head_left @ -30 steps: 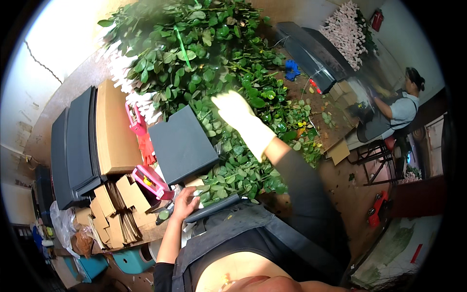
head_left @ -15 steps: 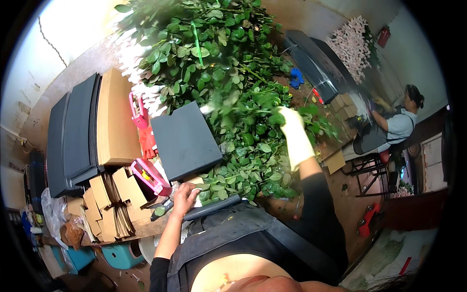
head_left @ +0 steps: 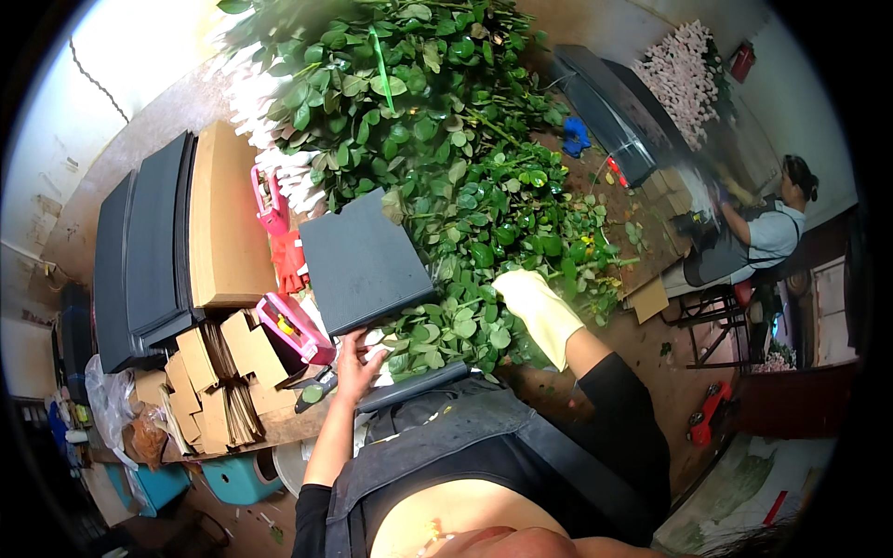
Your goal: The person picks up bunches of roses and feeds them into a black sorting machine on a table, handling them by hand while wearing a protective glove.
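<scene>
Head view: looks down on a crowded surface [head_left: 595,175], the lower edge filled by the wearer's dark apron [head_left: 437,437].
Left hand: bare, the left hand [head_left: 353,374] is at the near edge of the leafy stems, just below a dark board [head_left: 365,265]; its grip is partly curled, and what it has hold of, if anything, I cannot tell.
Right hand: in a pale yellow glove, the right hand [head_left: 538,307] reaches into the leaves from the right; its fingertips are lost among the foliage, so I cannot tell how far its grip is open or whether it has hold of a stem.
Leafy stems: the leafy stems [head_left: 456,325] lie between the two hands, right of the dark board.
Large heap: a green heap [head_left: 400,130] rises beyond them, with pale wrapped heads [head_left: 265,121] on its left and a green strip [head_left: 381,70] on top.
Left side: two pink tools, the nearer pink tool [head_left: 296,335] beside folded cardboard [head_left: 223,372]; dark sheets [head_left: 158,242] stand behind.
Far right: a seated co-worker [head_left: 772,237] near pale pink blooms [head_left: 679,84].
Floor: a red toy car [head_left: 710,412].
</scene>
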Demonstrator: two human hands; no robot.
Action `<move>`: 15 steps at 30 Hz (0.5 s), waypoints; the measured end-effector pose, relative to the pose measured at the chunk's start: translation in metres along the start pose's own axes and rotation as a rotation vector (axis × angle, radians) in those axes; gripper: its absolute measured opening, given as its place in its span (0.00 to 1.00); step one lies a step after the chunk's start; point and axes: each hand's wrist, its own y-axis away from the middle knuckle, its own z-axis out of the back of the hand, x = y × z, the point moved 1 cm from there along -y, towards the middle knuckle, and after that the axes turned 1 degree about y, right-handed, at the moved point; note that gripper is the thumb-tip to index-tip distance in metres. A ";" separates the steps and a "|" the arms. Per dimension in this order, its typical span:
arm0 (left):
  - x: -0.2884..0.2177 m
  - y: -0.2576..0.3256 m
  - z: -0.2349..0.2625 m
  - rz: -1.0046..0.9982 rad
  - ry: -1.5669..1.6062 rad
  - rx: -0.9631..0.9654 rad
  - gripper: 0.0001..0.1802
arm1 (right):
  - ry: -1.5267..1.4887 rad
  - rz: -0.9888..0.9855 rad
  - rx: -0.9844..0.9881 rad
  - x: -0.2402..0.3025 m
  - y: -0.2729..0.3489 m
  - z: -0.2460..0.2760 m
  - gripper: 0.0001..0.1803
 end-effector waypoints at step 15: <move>0.002 -0.003 -0.001 -0.136 -0.275 0.073 0.28 | 0.101 -0.049 -1.109 0.088 -0.134 0.084 0.12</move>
